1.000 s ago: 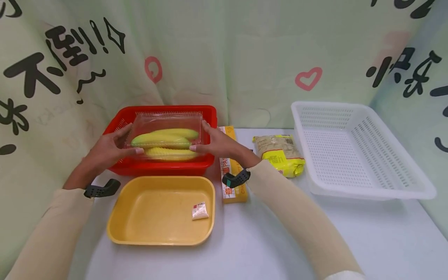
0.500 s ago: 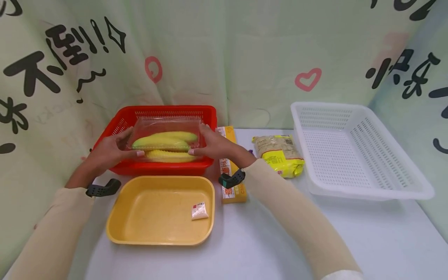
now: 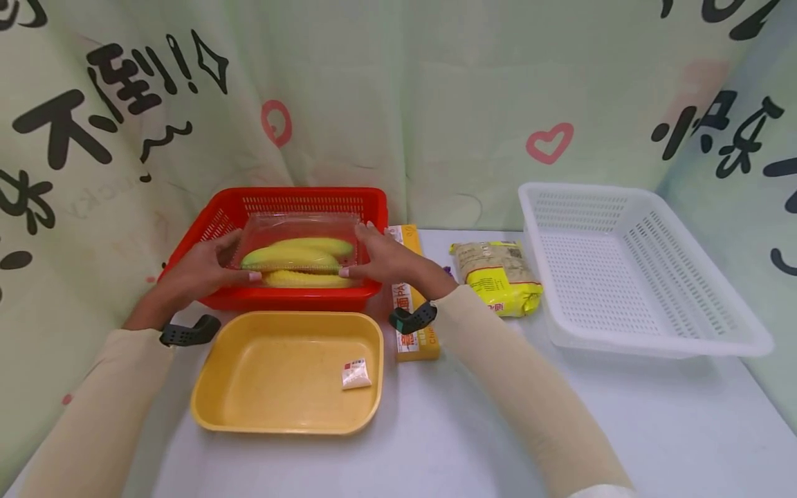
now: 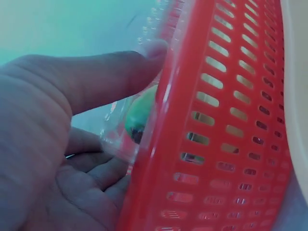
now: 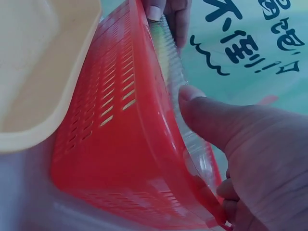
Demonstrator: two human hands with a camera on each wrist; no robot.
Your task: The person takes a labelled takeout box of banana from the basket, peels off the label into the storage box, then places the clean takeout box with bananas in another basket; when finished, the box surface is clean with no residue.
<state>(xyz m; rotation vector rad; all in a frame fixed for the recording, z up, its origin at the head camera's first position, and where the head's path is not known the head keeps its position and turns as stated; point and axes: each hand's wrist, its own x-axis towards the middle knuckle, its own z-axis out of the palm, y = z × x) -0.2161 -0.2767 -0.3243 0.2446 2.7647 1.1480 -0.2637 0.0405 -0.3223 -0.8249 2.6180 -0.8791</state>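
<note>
A clear plastic clamshell box sits within the red basket, around its rim level. Through its lid show yellow-green, banana-like pieces and a yellow piece that resembles a corn cob. My left hand holds the box's left end, thumb at the front edge. At the right end, my right hand grips it likewise. In the left wrist view the thumb lies over the box's edge beside the basket rim. The right wrist view has the right thumb on the box's ribbed edge.
A yellow tray with a small white packet stands in front of the basket. To the right lie an orange-and-white carton, partly under my right arm, and a yellow bag. A white basket stands farther right.
The clamshell box has sunk slightly lower into the red basket, both hands staying on its ends. The left hand has shifted a little to the right.
</note>
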